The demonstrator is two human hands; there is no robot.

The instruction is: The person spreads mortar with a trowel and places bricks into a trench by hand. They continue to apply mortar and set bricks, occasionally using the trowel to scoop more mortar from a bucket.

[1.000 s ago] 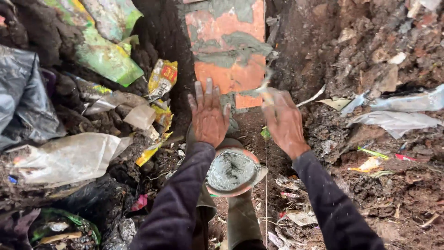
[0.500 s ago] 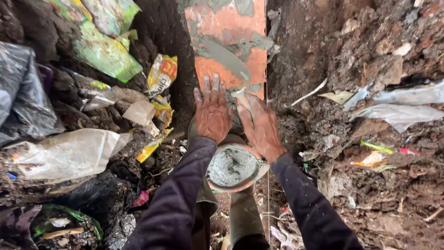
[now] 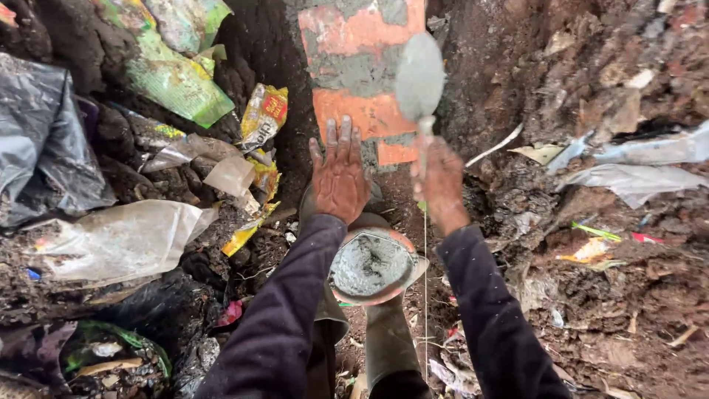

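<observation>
So the trowel (image 3: 419, 77) is up in front of the brickwork (image 3: 362, 81), blade coated in grey mortar and pointing upward, its handle running down into the right hand (image 3: 443, 181), which is wrapped closed around it. The blade sits over the right edge of the orange bricks, which have grey mortar smeared across them in patches.

The left hand (image 3: 340, 174) is holding nothing, fingers spread flat and pressed against the lower part of the bricks, just left of the trowel hand. Both arms are in dark sleeves (image 3: 284, 318).

Right below the two hands there's a round pan (image 3: 371, 266) with a reddish rim, full of wet grey mortar, sitting down between the person's legs in olive rubber boots (image 3: 384, 347).

All of this is happening in a narrow trench cut into dark reddish soil (image 3: 605, 295). The banks are packed with rubbish: a green plastic sack (image 3: 173, 74) and a yellow snack wrapper (image 3: 264, 114) up on the left, a clear plastic bag (image 3: 122, 236) lower down, a black plastic sheet (image 3: 40, 155) at the far left, and pale plastic scraps (image 3: 635, 166) on the right.
</observation>
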